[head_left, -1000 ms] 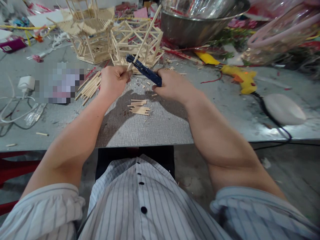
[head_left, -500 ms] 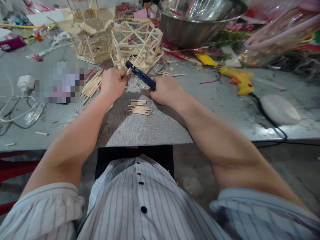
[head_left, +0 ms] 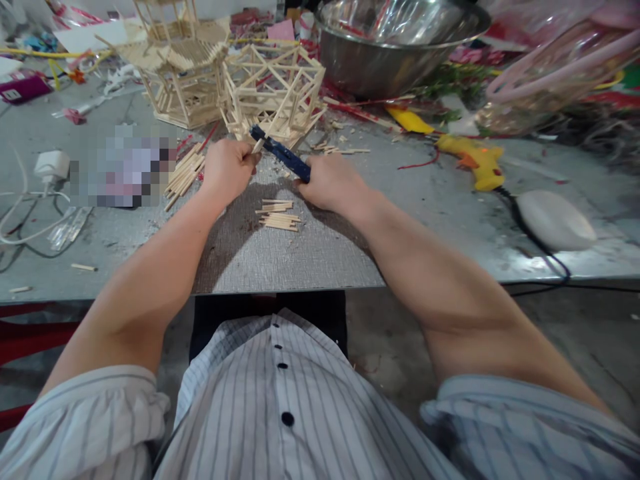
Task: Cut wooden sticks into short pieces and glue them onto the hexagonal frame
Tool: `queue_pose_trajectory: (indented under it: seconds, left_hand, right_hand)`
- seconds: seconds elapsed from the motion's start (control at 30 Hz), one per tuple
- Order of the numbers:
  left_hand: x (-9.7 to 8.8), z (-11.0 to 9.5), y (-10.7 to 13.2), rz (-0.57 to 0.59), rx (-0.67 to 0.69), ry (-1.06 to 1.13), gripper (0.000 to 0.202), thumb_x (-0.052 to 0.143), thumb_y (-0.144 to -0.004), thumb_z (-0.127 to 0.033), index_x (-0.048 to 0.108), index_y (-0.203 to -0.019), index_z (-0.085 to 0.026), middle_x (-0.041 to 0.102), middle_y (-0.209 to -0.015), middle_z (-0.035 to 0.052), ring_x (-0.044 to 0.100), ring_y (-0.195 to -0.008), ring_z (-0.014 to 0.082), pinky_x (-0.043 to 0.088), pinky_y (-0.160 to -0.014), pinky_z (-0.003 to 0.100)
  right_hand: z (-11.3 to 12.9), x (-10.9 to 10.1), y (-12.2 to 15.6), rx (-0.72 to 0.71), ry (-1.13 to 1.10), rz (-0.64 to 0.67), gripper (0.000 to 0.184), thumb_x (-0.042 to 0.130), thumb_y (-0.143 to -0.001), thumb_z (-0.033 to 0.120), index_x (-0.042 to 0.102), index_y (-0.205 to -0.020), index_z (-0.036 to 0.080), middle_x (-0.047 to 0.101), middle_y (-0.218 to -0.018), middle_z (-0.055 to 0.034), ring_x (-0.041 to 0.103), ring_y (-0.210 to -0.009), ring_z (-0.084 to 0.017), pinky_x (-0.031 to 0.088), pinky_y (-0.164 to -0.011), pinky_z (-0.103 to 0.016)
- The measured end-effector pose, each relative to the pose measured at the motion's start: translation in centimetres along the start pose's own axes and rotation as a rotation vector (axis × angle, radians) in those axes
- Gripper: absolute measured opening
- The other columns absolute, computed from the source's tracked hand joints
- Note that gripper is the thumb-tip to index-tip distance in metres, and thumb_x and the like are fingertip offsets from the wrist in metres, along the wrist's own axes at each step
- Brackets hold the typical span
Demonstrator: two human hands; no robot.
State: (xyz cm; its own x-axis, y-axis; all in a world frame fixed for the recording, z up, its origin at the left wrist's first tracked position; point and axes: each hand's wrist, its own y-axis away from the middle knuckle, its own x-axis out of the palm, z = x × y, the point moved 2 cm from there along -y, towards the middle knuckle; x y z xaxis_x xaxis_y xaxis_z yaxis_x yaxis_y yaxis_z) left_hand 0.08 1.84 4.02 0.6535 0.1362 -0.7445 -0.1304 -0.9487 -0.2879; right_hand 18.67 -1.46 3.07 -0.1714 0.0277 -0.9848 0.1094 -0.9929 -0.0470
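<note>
My left hand (head_left: 230, 167) is closed, pinching a short wooden stick (head_left: 257, 145) between thumb and fingers. In my right hand (head_left: 330, 180) is a long dark blue hand tool (head_left: 287, 159); its kind is unclear. The tool slants up to the left, and its notched far end meets the stick at my left fingertips. Just beyond both hands stands an open frame of glued wooden sticks (head_left: 275, 87). Short cut sticks (head_left: 279, 217) lie in a small pile nearer me. Beside my left wrist rests a bundle of longer sticks (head_left: 185, 175).
A tiered stick model (head_left: 185, 83) stands at the back left, near a steel bowl (head_left: 385, 57). To the right lie a yellow glue gun (head_left: 473, 160), its black cord and a white oval object (head_left: 555, 220). A white charger (head_left: 51, 165) with cables is at left.
Both hands keep nearly the same place and grip, the tool's end still at the stick. The tool and right hand shift very slightly left, along with the view on the right side.
</note>
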Motion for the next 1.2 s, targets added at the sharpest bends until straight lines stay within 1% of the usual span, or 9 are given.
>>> queue_pose_trajectory:
  seconds: [0.17,0.3,0.47,0.6,0.7,0.8,0.93,1.07,1.2]
  left_hand:
    - [0.2,0.2,-0.2,0.001,-0.003,0.049,0.028,0.061,-0.080,-0.026,0.055,-0.053,-0.024,0.049,-0.050,0.0010,0.059,-0.074,0.0221,0.041,-0.074,0.033]
    - [0.2,0.3,-0.2,-0.019,0.001,0.026,0.026,0.060,-0.080,-0.028,0.056,-0.054,-0.024,0.054,-0.054,0.0022,0.060,-0.074,0.0221,0.042,-0.073,0.034]
    - [0.4,0.4,-0.3,-0.013,0.016,-0.023,0.026,0.060,-0.078,-0.028,0.055,-0.053,-0.025,0.054,-0.052,0.0021,0.061,-0.075,0.0227,0.043,-0.076,0.034]
    - [0.7,0.3,-0.2,0.037,0.011,-0.120,0.024,0.057,-0.079,-0.027,0.058,-0.055,-0.024,0.059,-0.057,0.0035,0.063,-0.079,0.0239,0.044,-0.078,0.036]
    - [0.7,0.1,0.1,0.070,-0.012,-0.210,0.023,0.055,-0.082,-0.031,0.065,-0.062,-0.024,0.064,-0.064,0.0050,0.065,-0.084,0.0250,0.045,-0.082,0.036]
    - [0.7,-0.1,0.2,0.095,-0.036,-0.263,0.022,0.054,-0.083,-0.032,0.070,-0.069,-0.025,0.066,-0.066,0.0052,0.066,-0.088,0.0246,0.045,-0.083,0.035]
    - [1.0,0.3,0.0,0.086,-0.031,-0.230,0.022,0.056,-0.081,-0.031,0.064,-0.062,-0.025,0.060,-0.059,0.0035,0.063,-0.084,0.0237,0.045,-0.081,0.034]
    - [1.5,0.8,-0.3,0.034,-0.011,-0.084,0.026,0.061,-0.075,-0.027,0.052,-0.051,-0.026,0.050,-0.052,0.0023,0.062,-0.081,0.0250,0.043,-0.080,0.034]
    - [1.6,1.0,-0.5,0.027,-0.002,-0.017,0.029,0.064,-0.074,-0.021,0.049,-0.049,-0.026,0.046,-0.049,0.0017,0.062,-0.083,0.0265,0.042,-0.080,0.035]
  right_hand:
    - [-0.3,-0.5,0.1,-0.024,-0.032,-0.014,0.032,0.058,-0.089,0.040,0.070,-0.109,0.018,0.072,-0.104,-0.0164,0.065,-0.103,-0.036,0.050,-0.084,-0.045]
    - [-0.3,-0.6,0.2,-0.003,-0.032,-0.032,0.036,0.057,-0.089,0.040,0.069,-0.114,0.016,0.072,-0.107,-0.0173,0.067,-0.100,-0.035,0.051,-0.083,-0.045]
    - [0.0,-0.1,0.0,-0.020,0.006,-0.021,0.033,0.060,-0.088,0.042,0.072,-0.106,0.016,0.073,-0.098,-0.0160,0.068,-0.097,-0.034,0.053,-0.081,-0.044]
    - [0.3,-0.1,0.1,0.005,0.038,0.029,0.037,0.060,-0.090,0.044,0.074,-0.107,0.014,0.073,-0.105,-0.0196,0.068,-0.102,-0.036,0.053,-0.085,-0.045]
    - [0.5,-0.3,0.3,0.044,0.042,0.096,0.044,0.060,-0.092,0.047,0.073,-0.112,0.010,0.072,-0.111,-0.0227,0.068,-0.106,-0.038,0.052,-0.088,-0.046]
    - [0.6,-0.4,0.3,0.064,0.033,0.120,0.046,0.060,-0.092,0.048,0.073,-0.114,0.010,0.071,-0.112,-0.0227,0.067,-0.109,-0.037,0.052,-0.090,-0.045]
    - [0.5,-0.2,0.1,0.059,0.015,0.093,0.041,0.063,-0.089,0.048,0.074,-0.109,0.014,0.073,-0.104,-0.0197,0.069,-0.104,-0.036,0.053,-0.087,-0.045]
    - [-0.1,0.5,-0.4,0.028,0.004,0.044,0.040,0.066,-0.085,0.050,0.075,-0.101,0.015,0.073,-0.095,-0.0194,0.070,-0.096,-0.036,0.054,-0.083,-0.046]
    - [-0.6,0.8,-0.9,-0.018,-0.038,0.032,0.042,0.065,-0.083,0.056,0.074,-0.097,0.017,0.073,-0.089,-0.0173,0.069,-0.091,-0.035,0.053,-0.077,-0.044]
